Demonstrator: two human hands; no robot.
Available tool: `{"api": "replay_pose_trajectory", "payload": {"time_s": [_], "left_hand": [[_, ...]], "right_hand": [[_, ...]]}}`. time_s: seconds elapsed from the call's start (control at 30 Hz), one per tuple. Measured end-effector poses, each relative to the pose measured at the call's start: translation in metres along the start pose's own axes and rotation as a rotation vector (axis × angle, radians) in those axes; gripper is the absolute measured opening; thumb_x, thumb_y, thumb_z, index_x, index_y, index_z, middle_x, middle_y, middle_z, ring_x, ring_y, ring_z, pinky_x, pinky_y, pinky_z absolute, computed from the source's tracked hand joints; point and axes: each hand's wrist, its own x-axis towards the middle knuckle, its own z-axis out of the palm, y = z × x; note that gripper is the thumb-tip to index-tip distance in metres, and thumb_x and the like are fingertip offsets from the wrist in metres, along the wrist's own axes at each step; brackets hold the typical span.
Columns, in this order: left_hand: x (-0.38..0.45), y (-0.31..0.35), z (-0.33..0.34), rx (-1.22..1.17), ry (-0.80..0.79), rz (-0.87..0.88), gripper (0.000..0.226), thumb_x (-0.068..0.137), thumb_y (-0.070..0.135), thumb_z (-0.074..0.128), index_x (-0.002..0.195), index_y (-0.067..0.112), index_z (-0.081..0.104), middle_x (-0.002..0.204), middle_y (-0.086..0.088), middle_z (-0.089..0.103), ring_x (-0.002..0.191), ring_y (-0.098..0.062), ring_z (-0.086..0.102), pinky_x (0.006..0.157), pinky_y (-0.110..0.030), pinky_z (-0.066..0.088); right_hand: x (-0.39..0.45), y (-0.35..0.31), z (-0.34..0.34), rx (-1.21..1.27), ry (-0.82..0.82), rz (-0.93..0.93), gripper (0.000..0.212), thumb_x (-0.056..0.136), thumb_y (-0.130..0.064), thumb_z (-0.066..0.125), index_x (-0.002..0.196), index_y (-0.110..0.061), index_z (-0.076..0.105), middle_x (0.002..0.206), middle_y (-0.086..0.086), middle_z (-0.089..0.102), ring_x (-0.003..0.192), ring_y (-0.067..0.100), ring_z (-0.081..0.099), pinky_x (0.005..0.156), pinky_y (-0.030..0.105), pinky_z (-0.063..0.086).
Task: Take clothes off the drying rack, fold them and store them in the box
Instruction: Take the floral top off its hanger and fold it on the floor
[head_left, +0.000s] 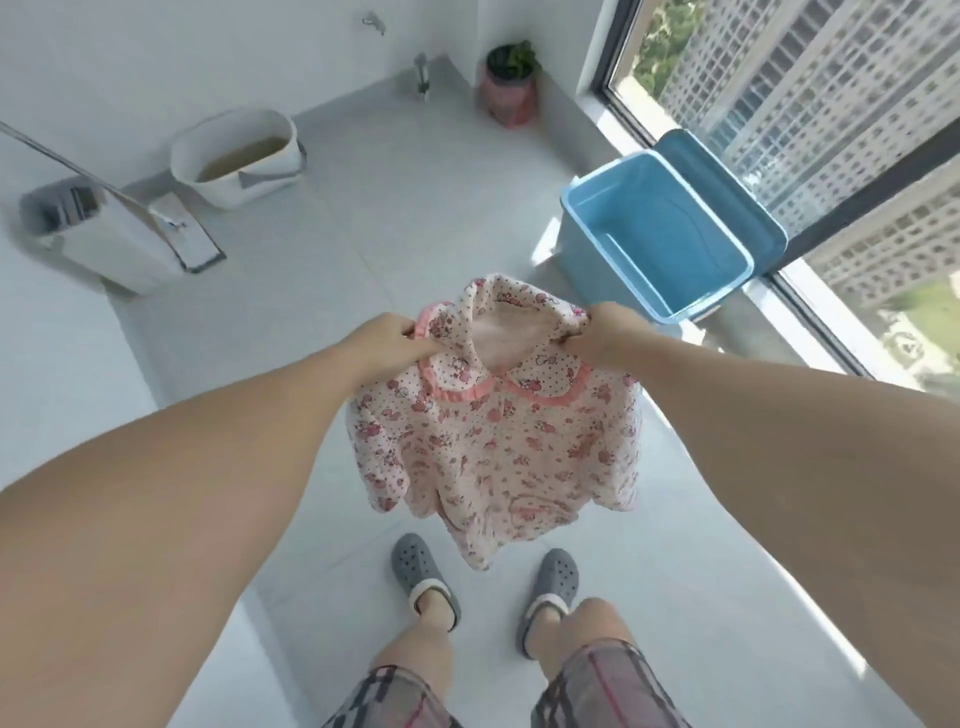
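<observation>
A small pink floral shirt (498, 447) with a frilled collar hangs in the air in front of me, above the floor. My left hand (387, 345) grips its left shoulder and my right hand (605, 338) grips its right shoulder, so the shirt is spread between them. The light blue box (587, 228) stands open on the floor ahead and to the right, by the window, with its lid tipped back against the glass. Nothing shows inside it. The drying rack is out of view.
A white mop bucket (236, 161) with murky water and a flat mop (192, 239) sit at the back left. A pink plant pot (509, 85) stands in the far corner. A large window (831, 156) runs along the right. My feet in grey clogs (421, 577) stand below the shirt.
</observation>
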Motion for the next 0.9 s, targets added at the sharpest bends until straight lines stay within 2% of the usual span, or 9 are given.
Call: {"api": "replay_pose_trajectory", "payload": {"time_s": [0.1,0.27,0.33,0.47,0.6,0.67,0.8,0.87,0.9], "left_hand": [[0.045,-0.036,0.029,0.0,-0.038,-0.047,0.035,0.098,0.044,0.061,0.078,0.015,0.061,0.068,0.0,0.045,0.055,-0.015,0.038,0.057,-0.03,0.034],[0.136,-0.079,0.073,0.019,-0.058,-0.107,0.032,0.098,0.042,0.062,0.091,0.011,0.071,0.069,-0.003,0.056,0.059,-0.019,0.048,0.06,-0.032,0.039],[0.166,-0.087,0.083,0.013,-0.014,-0.111,0.035,0.098,0.044,0.061,0.1,0.012,0.073,0.078,-0.007,0.065,0.063,-0.02,0.053,0.063,-0.033,0.041],[0.23,-0.093,0.104,0.002,0.099,-0.118,0.033,0.101,0.043,0.056,0.098,0.014,0.07,0.072,-0.001,0.062,0.061,-0.021,0.053,0.058,-0.033,0.037],[0.271,-0.096,0.113,-0.027,0.073,-0.163,0.025,0.099,0.032,0.055,0.082,0.015,0.062,0.054,0.009,0.06,0.059,-0.023,0.052,0.06,-0.031,0.035],[0.28,-0.098,0.107,0.032,0.033,-0.18,0.034,0.096,0.034,0.058,0.068,0.016,0.051,0.056,0.002,0.052,0.058,-0.025,0.047,0.055,-0.031,0.03],[0.29,-0.089,0.073,0.067,-0.013,-0.216,0.039,0.092,0.035,0.06,0.064,0.015,0.042,0.058,-0.001,0.039,0.051,-0.022,0.037,0.054,-0.031,0.026],[0.3,-0.079,0.053,0.076,-0.094,-0.268,0.037,0.09,0.037,0.061,0.067,0.013,0.046,0.063,-0.003,0.045,0.054,-0.023,0.043,0.054,-0.028,0.033],[0.307,-0.073,0.043,0.085,-0.176,-0.315,0.034,0.089,0.039,0.063,0.073,0.01,0.055,0.07,-0.005,0.056,0.059,-0.025,0.053,0.059,-0.028,0.045]], "right_hand": [[0.036,0.002,0.052,0.013,-0.022,0.051,0.033,0.096,-0.041,0.068,0.082,-0.013,0.057,0.079,0.004,0.06,0.061,0.018,0.052,0.051,0.03,0.043],[0.115,0.016,0.126,0.06,-0.074,0.13,0.027,0.098,-0.032,0.064,0.081,-0.013,0.055,0.074,0.003,0.055,0.06,0.019,0.051,0.049,0.029,0.04],[0.143,0.018,0.141,0.078,-0.07,0.127,0.023,0.097,-0.029,0.062,0.081,-0.013,0.055,0.074,0.003,0.054,0.062,0.02,0.051,0.05,0.028,0.039],[0.205,0.027,0.168,0.142,-0.01,0.131,0.018,0.094,-0.03,0.06,0.088,-0.014,0.057,0.078,0.002,0.061,0.067,0.019,0.057,0.051,0.028,0.04],[0.237,0.032,0.179,0.178,-0.044,0.148,0.02,0.092,-0.036,0.06,0.092,-0.016,0.061,0.081,0.0,0.064,0.072,0.02,0.06,0.051,0.027,0.038],[0.243,0.033,0.177,0.192,-0.115,0.188,0.025,0.089,-0.042,0.065,0.092,-0.018,0.065,0.082,-0.001,0.067,0.069,0.017,0.06,0.052,0.027,0.039],[0.251,0.023,0.15,0.175,-0.187,0.229,0.034,0.088,-0.049,0.066,0.094,-0.016,0.065,0.086,0.001,0.066,0.075,0.021,0.062,0.061,0.031,0.044],[0.259,0.01,0.132,0.108,-0.235,0.236,0.039,0.094,-0.05,0.058,0.098,-0.011,0.066,0.09,0.003,0.067,0.082,0.025,0.062,0.071,0.033,0.046],[0.263,0.003,0.122,0.069,-0.286,0.236,0.039,0.098,-0.047,0.055,0.099,-0.01,0.065,0.093,0.004,0.066,0.085,0.026,0.06,0.074,0.034,0.046]]}}
